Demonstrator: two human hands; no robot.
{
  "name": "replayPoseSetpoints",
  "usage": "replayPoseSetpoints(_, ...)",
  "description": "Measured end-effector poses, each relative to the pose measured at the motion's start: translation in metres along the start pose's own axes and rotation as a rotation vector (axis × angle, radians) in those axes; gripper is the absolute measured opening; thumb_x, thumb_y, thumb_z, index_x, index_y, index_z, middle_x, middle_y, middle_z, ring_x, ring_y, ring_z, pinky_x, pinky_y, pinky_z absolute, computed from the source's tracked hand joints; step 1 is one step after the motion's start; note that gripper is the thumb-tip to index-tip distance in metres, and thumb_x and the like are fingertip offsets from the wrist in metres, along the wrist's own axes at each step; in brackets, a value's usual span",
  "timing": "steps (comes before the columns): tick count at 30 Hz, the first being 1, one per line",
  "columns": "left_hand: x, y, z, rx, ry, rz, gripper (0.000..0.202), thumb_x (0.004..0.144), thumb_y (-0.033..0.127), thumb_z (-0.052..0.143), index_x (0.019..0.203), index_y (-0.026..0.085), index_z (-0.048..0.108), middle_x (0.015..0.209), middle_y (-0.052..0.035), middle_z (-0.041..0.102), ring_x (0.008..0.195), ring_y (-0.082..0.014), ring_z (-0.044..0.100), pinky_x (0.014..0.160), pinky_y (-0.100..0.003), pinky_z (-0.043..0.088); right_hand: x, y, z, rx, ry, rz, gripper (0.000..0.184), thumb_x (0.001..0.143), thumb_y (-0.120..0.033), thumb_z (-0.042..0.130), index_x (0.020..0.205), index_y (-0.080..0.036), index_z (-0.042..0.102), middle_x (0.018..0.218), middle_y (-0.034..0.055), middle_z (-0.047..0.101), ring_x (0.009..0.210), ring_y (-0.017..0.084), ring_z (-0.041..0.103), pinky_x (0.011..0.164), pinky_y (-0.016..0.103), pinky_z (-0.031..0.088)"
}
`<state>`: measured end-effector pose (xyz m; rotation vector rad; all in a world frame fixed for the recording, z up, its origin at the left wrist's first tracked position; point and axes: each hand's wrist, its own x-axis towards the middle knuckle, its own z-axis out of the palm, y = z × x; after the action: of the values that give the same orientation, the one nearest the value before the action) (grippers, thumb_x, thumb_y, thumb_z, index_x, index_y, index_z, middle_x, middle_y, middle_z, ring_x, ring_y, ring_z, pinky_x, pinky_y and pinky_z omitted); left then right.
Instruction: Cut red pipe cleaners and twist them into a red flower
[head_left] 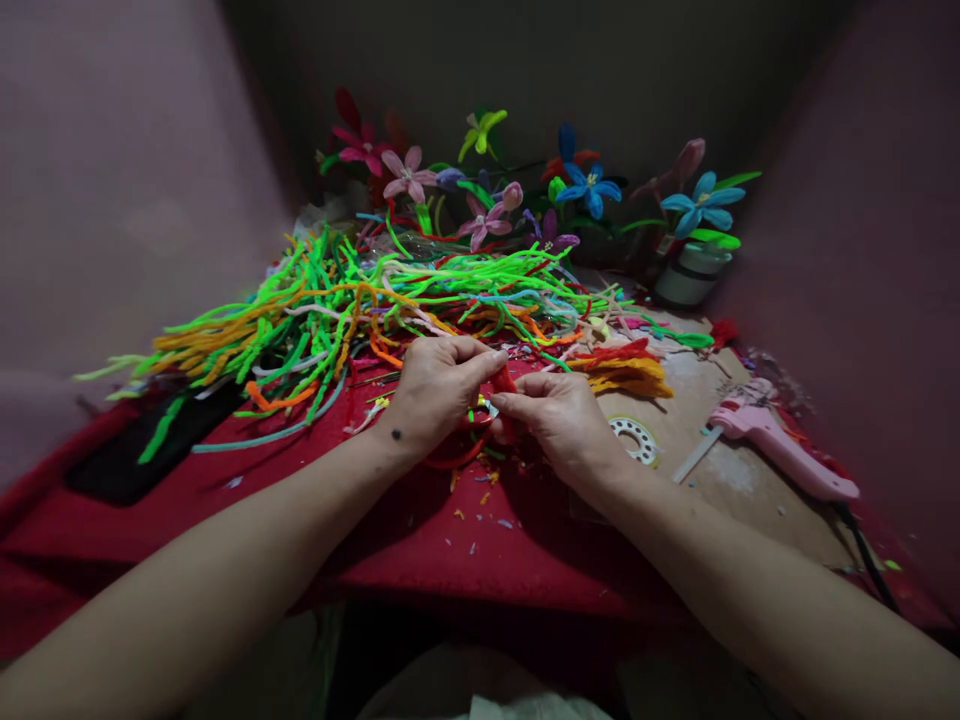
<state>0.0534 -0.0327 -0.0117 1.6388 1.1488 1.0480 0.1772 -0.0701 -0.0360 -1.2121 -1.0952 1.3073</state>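
Observation:
Over the red cloth, my left hand [442, 385] and my right hand [559, 415] meet fingertip to fingertip. Between them is a red pipe cleaner [504, 381], pinched by the thumb and fingers of each hand. Its lower part hangs by the right fingertips, and a red strand curves below the left hand. Something small and shiny shows just beneath the fingers, too hidden to name. Behind the hands lies a big heap of green, orange, red and white pipe cleaners [315, 300]. Close to my right hand are bundled orange pipe cleaners [626, 378] and a white ring-shaped disc [634, 440].
A pink glue gun [784, 440] rests on a brown board [731, 500] at the right, its cord running off the front. Several pipe-cleaner flowers [484, 222] stand along the back near a jar [691, 275]. A black flat object [142, 455] lies left. Fuzz scraps dot the red cloth [420, 550].

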Motion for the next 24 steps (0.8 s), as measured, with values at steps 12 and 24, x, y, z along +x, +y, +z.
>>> replayPoseSetpoints(12, 0.011, -0.017, -0.011, -0.315, -0.2, -0.156, 0.021, 0.071, 0.035, 0.069, 0.068, 0.014, 0.064, 0.047, 0.0049, 0.048, 0.038, -0.0041, 0.037, 0.037, -0.017, 0.024, 0.007, 0.003, -0.009, 0.348, -0.276, 0.143, 0.017, 0.069, -0.029, 0.069, 0.069, -0.013, 0.064, 0.06, 0.004, 0.067, 0.053, 0.013, 0.062, 0.06, 0.028, 0.051)
replayPoseSetpoints(24, 0.004, -0.01, -0.004, -0.068, -0.055, 0.005, 0.019, 0.075, 0.03, 0.063, 0.068, 0.012, 0.066, 0.058, 0.0001, 0.059, 0.051, -0.0082, 0.05, 0.046, -0.018, 0.038, 0.006, 0.004, -0.004, 0.424, -0.266, 0.224, 0.011, 0.072, -0.022, 0.065, 0.07, -0.011, 0.065, 0.06, 0.005, 0.067, 0.056, 0.013, 0.063, 0.065, 0.029, 0.053)
